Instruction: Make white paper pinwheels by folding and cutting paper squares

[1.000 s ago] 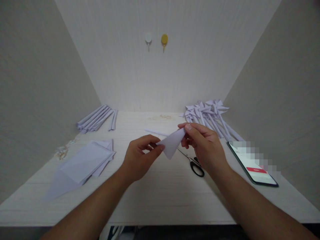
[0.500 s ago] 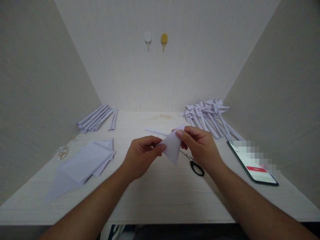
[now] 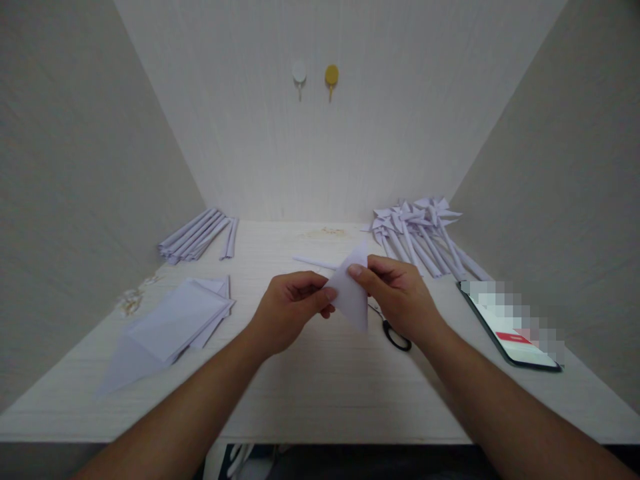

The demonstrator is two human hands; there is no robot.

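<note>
Rolled paper tubes (image 3: 196,234): bundle lying flat at the far left of the desk (image 3: 320,393), close to the left wall.
Small scraps (image 3: 131,301): pale bits at the left edge, nearer than the tubes; too small to tell what they are.
Flat sheets (image 3: 175,320): loose stack of white paper, near left, corners fanned; one long point reaches toward the near edge.
Left hand (image 3: 290,313): raised over the desk centre, thumb and forefinger pressed together on the left corner of the folded paper (image 3: 350,297).
Folded paper: white, triangular, held in the air between both hands above the middle of the desk, one tip up, one tip down.
Single tube (image 3: 315,262): lies on the desk just beyond the hands, partly hidden by the paper.
Right hand (image 3: 400,297): thumb on the front face of the paper near its upper edge, fingers curled behind; pinching it.
Scissors (image 3: 395,333): black handles on the desk, just below the right hand, blades mostly covered.
Paper pinwheels (image 3: 425,233): pile at far right, heads toward the back wall.
Phone (image 3: 510,327): near right, screen lit, lying flat.
Wall hooks (image 3: 315,75): one white, one yellow, on the back wall.
</note>
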